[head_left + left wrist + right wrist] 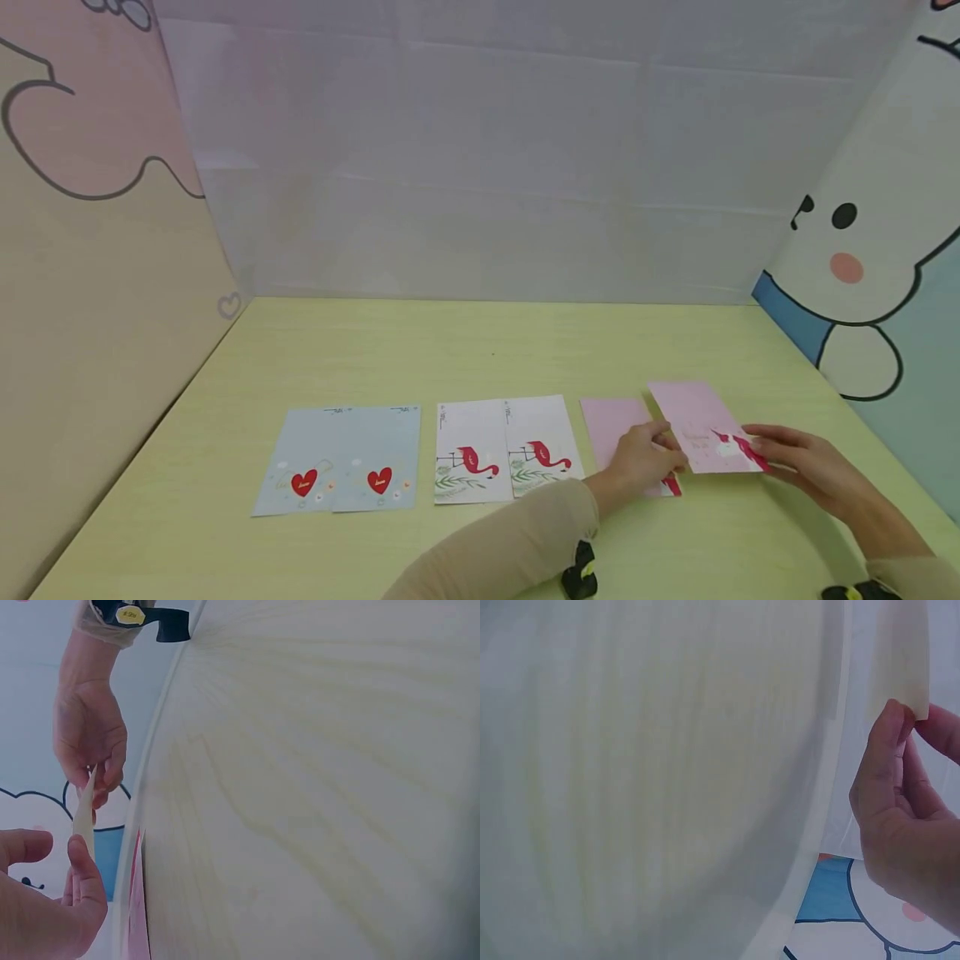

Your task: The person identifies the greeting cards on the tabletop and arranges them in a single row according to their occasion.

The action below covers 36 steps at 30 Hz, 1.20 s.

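Observation:
A pink card (701,425) with a red and white print is lifted a little off the yellow-green table (487,350). My left hand (663,450) pinches its near left corner and my right hand (761,446) pinches its near right corner. A second pink card (609,421) lies flat on the table, partly under my left hand. In the left wrist view the held card (83,814) shows edge-on between the left hand (64,851) and the right hand (97,776). In the right wrist view thumb and finger of the right hand (911,720) pinch the card's pale corner (900,652).
Two white flamingo cards (506,450) and two pale blue heart cards (341,458) lie in a row to the left of the pink ones. Cartoon-printed panels wall the table on the left (90,292), back and right (885,250).

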### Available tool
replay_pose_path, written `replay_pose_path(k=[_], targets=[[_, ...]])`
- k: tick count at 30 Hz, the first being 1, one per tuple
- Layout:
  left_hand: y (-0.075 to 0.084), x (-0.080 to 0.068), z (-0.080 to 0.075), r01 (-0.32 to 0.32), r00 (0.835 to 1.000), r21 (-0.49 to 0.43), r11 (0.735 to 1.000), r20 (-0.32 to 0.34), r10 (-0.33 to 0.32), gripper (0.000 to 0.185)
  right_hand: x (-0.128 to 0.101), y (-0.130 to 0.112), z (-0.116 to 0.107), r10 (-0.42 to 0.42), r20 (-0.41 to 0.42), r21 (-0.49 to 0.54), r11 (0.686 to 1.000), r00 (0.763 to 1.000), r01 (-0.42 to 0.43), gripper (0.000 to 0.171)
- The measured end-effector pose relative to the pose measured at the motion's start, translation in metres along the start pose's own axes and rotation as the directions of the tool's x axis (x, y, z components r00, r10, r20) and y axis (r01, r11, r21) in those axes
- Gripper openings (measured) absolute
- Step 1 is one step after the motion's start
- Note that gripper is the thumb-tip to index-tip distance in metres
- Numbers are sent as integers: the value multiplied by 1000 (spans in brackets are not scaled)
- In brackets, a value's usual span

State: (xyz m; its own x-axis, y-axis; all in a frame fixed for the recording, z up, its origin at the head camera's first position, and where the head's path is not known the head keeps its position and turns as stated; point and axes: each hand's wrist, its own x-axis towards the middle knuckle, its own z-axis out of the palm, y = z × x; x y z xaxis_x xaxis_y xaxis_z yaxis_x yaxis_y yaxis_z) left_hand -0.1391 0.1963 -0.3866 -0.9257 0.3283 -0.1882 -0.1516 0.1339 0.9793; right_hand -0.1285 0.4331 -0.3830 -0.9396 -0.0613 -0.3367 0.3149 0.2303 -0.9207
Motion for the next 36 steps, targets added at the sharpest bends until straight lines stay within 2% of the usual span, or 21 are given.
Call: replay_pose_path(k=[3, 6, 8, 13, 15, 20, 25, 28, 33, 36], targets=[[-2, -1, 0, 3, 1000, 21, 1000, 31, -3, 49, -1, 1, -2, 26, -4, -58, 998, 1000, -26, 16], [-4, -1, 0, 6, 998, 35, 999, 63, -8, 49, -1, 1, -3, 57, -14, -120, 991, 998, -59, 31], [-5, -1, 0, 4, 997, 53, 999, 77, -8, 38, -2, 0, -3, 69, -18, -148, 986, 997, -71, 39], [-6, -1, 0, 21, 996, 72, 997, 90, -27, 13, -2, 0, -1, 82, -20, -200, 976, 996, -85, 46], [-7, -1, 0, 36, 996, 82, 996, 84, -43, 21, -1, -1, 1, 91, -23, -223, 970, 996, -94, 49], [-7, -2, -1, 60, 994, 114, 992, 84, -70, 26, 1, -4, 5, 105, -32, -292, 950, 994, -110, 55], [-7, -3, -3, 79, 993, 141, 987, 74, -90, 12, 3, -6, 9, 112, -36, -341, 932, 993, -118, 57], [-7, -3, -4, 93, 992, 152, 984, 67, -104, 21, 3, -7, 12, 113, -38, -344, 931, 993, -119, 57], [-6, -2, -3, 93, 992, 169, 981, 63, -105, 14, 2, -6, 13, 98, -24, -338, 936, 995, -100, 55], [-6, -1, -3, 79, 994, 196, 977, 62, -93, 26, 2, -5, 14, 88, -20, -332, 939, 996, -90, 54]])
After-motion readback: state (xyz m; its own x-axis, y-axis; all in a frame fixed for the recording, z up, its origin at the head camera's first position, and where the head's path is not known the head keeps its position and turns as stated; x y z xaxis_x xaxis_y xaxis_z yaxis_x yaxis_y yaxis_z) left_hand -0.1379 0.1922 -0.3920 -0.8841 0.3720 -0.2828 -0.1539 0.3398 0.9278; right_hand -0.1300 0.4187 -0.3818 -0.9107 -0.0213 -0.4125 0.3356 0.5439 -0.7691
